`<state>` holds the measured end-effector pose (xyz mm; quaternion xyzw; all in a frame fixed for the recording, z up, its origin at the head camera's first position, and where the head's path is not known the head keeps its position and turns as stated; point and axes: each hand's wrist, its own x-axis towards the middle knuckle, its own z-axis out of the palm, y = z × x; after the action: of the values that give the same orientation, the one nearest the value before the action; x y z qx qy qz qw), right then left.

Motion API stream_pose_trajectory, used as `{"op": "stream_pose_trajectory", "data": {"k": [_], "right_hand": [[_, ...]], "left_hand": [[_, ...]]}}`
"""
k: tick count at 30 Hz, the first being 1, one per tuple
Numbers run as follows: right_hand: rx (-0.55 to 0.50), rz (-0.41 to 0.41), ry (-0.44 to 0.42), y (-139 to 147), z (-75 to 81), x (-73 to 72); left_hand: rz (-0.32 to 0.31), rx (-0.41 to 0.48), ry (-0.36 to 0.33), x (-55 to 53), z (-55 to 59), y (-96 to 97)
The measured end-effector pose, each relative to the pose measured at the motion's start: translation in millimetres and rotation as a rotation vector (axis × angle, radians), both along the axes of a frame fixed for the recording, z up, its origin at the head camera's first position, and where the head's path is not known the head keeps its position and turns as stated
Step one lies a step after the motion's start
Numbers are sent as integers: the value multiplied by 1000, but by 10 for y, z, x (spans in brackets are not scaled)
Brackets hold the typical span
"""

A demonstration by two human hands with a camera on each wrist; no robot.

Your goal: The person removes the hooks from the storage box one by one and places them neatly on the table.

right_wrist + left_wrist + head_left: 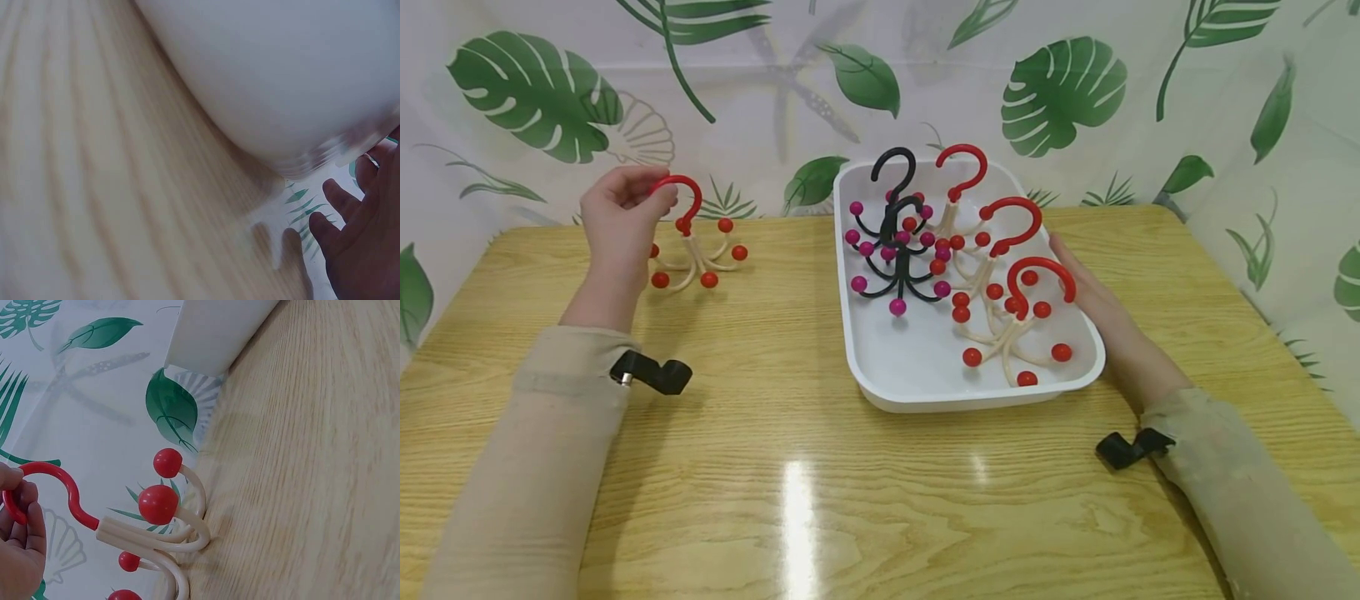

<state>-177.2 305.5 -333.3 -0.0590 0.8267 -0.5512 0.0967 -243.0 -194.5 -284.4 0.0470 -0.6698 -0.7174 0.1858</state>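
A person's left arm [531, 475], in a beige sleeve [576, 358], stretches from near left toward the far left. The left hand [623, 208] is raised, its thumb [658, 202] and fingers [36, 524] meeting in a pinch. The right arm [1243, 479], sleeved alike, slants from the near right inward and away. The right hand [1088, 287] is low; its fingers are mostly hidden from above, but the right wrist view shows several spread apart and slightly bent.

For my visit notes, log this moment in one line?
left hand: pinches hanger by red hook; right hand: beside white tub; tub contents: three red-hooked hangers, two black hangers
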Motion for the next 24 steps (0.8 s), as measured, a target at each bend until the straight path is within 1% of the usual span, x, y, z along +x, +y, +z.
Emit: {"op": "stream_pose_trajectory", "data": {"k": [5,10,14,18,22,24], "right_hand": [[-6,5,3,-2,1,0],[14,10,13,-3,3,4],[13,16,18,-4,2,6],[13,16,19,-3,5,8],[9,14,18,-2,8,6],[10,13,20,-2,7,3]], "left_hand": [[-2,3,-20,7,-6,0],[22,-30,-49,16,2,8],[38,-53,-18,22,29,21],[38,-67,25,38,87,57],[49,-109,41,73,165,127],[61,-160,47,91,203,176]]}}
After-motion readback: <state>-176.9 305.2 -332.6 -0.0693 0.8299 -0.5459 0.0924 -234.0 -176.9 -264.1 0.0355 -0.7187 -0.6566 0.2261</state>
